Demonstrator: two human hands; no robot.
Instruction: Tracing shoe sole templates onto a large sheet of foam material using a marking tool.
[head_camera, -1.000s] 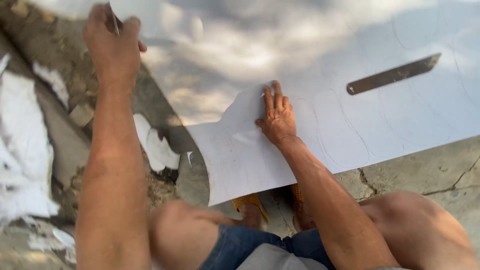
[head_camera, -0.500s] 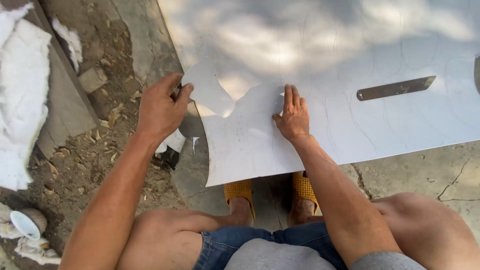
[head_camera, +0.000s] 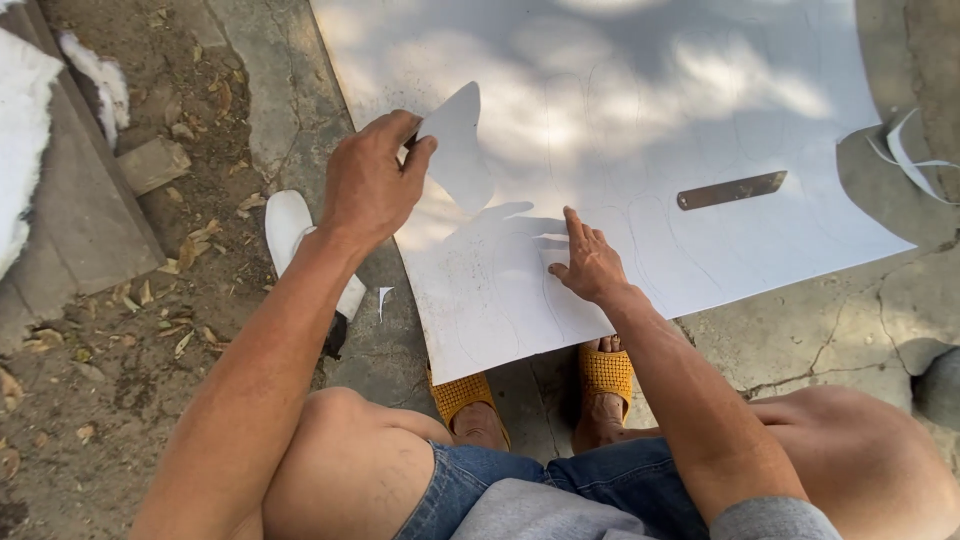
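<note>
up near the centre-left of the frame, the left hand (head_camera: 368, 185) pinches a white cut-out piece (head_camera: 458, 150) between thumb and curled fingers, lifting it off the large white sheet (head_camera: 640, 120) that fills the upper right. lower, at centre, the right hand (head_camera: 590, 265) presses flat on the sheet, fingers slightly spread. a metal blade (head_camera: 730, 190) lies on the sheet at right.

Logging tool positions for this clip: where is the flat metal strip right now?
In the head view, the flat metal strip lies on the white sheet, right of centre, beyond and to the right of the right hand pressing the sheet.
</note>
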